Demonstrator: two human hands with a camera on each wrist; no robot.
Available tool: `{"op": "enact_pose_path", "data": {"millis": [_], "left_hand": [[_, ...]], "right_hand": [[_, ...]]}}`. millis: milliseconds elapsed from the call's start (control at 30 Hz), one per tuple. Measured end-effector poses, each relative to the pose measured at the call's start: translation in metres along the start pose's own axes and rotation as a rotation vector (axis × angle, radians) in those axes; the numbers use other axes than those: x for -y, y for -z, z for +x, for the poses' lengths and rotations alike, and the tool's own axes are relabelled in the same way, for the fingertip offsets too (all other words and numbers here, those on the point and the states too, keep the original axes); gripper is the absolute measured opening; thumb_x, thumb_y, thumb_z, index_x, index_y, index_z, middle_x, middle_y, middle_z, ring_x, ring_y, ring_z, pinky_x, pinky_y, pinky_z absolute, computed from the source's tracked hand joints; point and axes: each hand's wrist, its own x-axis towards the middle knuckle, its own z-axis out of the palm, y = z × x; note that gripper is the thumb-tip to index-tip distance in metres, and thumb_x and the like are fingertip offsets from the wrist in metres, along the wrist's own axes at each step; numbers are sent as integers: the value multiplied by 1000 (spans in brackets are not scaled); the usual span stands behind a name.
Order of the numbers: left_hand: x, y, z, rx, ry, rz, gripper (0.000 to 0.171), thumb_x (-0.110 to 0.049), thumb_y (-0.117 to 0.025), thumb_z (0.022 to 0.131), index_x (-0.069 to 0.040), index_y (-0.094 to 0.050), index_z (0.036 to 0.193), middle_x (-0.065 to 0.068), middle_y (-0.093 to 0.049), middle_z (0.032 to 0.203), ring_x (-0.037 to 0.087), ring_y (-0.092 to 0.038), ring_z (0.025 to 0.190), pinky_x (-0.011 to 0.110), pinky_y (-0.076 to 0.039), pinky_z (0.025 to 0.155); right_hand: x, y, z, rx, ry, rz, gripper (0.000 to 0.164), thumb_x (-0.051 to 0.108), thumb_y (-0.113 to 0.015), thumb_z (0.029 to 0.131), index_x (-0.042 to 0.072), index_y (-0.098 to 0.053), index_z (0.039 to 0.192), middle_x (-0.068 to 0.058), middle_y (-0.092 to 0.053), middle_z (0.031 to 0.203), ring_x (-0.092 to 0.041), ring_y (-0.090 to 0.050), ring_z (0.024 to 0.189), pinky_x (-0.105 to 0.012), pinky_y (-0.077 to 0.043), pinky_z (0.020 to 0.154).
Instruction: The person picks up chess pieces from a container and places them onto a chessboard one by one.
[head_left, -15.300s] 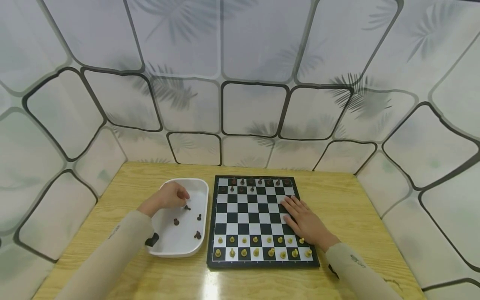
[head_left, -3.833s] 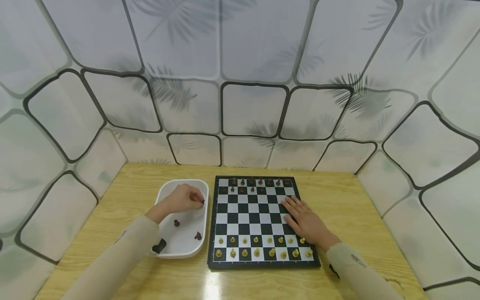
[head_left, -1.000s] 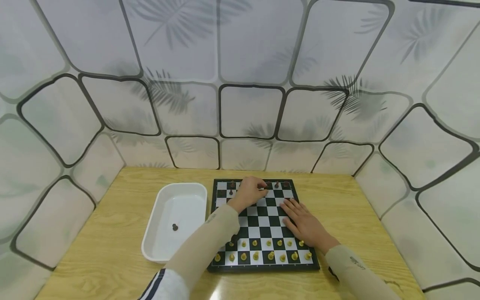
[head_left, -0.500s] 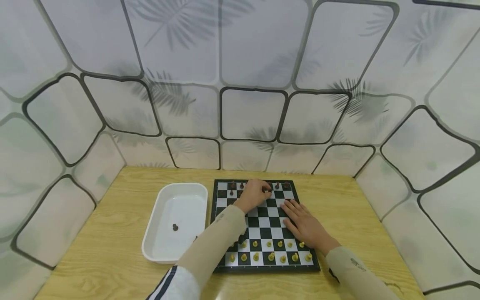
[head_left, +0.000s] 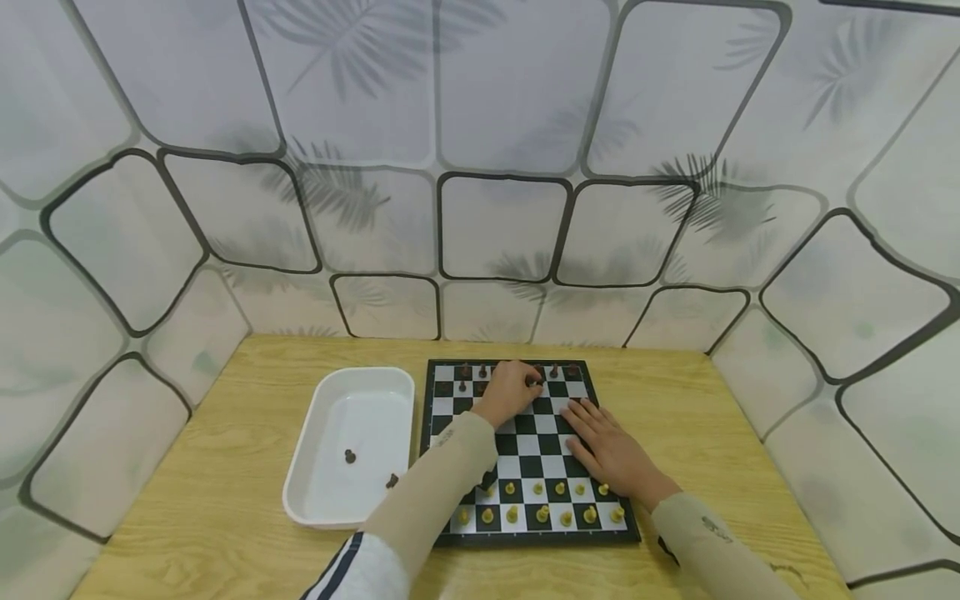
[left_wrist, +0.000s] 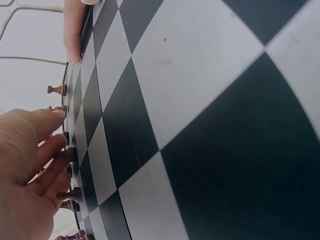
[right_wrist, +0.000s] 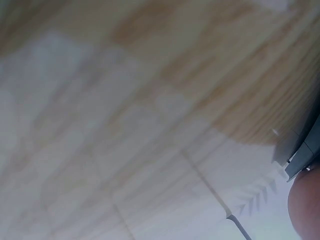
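My left hand [head_left: 506, 390] reaches over the far side of the chessboard [head_left: 527, 444], thumb and fingertips pinched together at the second row of dark pieces. In the left wrist view a dark chess pawn [left_wrist: 65, 136] shows between thumb and finger, mostly hidden by them. Dark brown chessmen [head_left: 555, 370] stand along the back row; others [left_wrist: 70, 195] show beside the fingers in the left wrist view. My right hand [head_left: 607, 442] lies flat with straight fingers on the board's right edge. Yellow chessmen [head_left: 542, 514] line the two near rows, partly covered by the left sleeve.
Left of the board stands a white tray [head_left: 367, 417] holding a dark piece [head_left: 350, 456] and another [head_left: 393, 481] beside the sleeve. The wooden table [head_left: 232, 442] meets patterned walls at the back and sides. The right wrist view shows mainly blurred tabletop [right_wrist: 150, 75].
Over the last few seconds my left hand has moved from the tray to the board's far rows with a dark pawn. Since then it has shifted slightly right. The right hand stays put.
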Motion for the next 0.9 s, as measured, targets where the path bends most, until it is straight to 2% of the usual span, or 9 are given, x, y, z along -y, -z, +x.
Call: {"op": "enact_pose_path", "data": {"millis": [233,633,767,900], "left_hand": [[1,-2,1,4,-16,35,19,-20,-74,100,-11,-82,115,5,-80,113,23,-73,103,34,-60,87],[3,-9,5,-22,-15,101,19,-19,-74,99,-10,-82,113,6,-80,114,25,-72,114,38,-57,102],[3,-9,6,-17,-11,96,19,-20,-74,99,-10,-82,114,5,-80,115,25,-72,114,37,-57,102],[2,-7,4,-10,-16,81,19,-19,-75,99,-9,-82,113,6,-80,113,24,-73,109,36,-59,96]], "right_hand": [[0,2,0,31,-10,12,57,36,-52,110,7,-45,159,-16,-44,166,-41,-36,156,-61,-31,125],[-1,-1,1,54,-25,-6,58,38,-49,111,8,-43,161,-14,-41,168,-39,-32,159,-59,-28,127],[-1,-1,1,50,-25,-3,58,38,-50,110,8,-44,160,-15,-42,167,-39,-33,158,-59,-28,127],[-2,0,1,59,-28,-1,59,38,-51,110,8,-43,160,-14,-42,167,-38,-33,158,-59,-28,127]]}}
